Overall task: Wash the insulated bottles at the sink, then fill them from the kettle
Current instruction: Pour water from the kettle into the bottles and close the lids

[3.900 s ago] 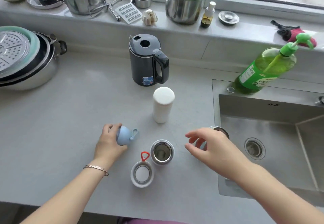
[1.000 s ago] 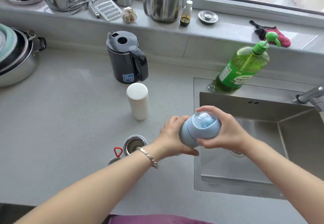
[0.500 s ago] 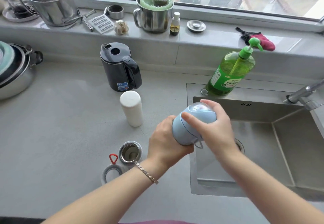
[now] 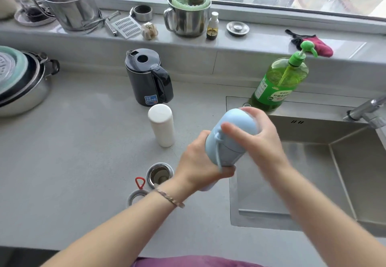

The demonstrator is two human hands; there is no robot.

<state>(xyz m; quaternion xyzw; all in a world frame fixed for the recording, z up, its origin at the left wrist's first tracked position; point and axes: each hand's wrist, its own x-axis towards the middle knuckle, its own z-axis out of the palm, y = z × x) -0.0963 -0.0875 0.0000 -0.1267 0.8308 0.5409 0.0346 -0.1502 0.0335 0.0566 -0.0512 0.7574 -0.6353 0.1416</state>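
Note:
I hold a light blue insulated bottle (image 4: 228, 141) tilted in the air over the left rim of the sink (image 4: 338, 147). My left hand (image 4: 200, 164) grips its lower body. My right hand (image 4: 261, 135) wraps its domed blue lid at the upper end. A white closed bottle (image 4: 161, 124) stands upright on the counter. An open steel bottle (image 4: 159, 173) stands in front of it, and its white lid with a red loop (image 4: 136, 193) lies beside it. The black kettle (image 4: 148, 77) stands behind the white bottle.
A green dish-soap pump bottle (image 4: 279, 83) stands on the sink's back rim. The tap (image 4: 367, 112) juts in from the right. Stacked pots (image 4: 20, 80) sit at the far left. The window ledge carries a steel pot, a mug with a green scrubber, and small items.
Both hands have taken up the blue bottle with its lid on it and carried it to the sink's edge. Over the last second its lid end has tipped up and away from me.

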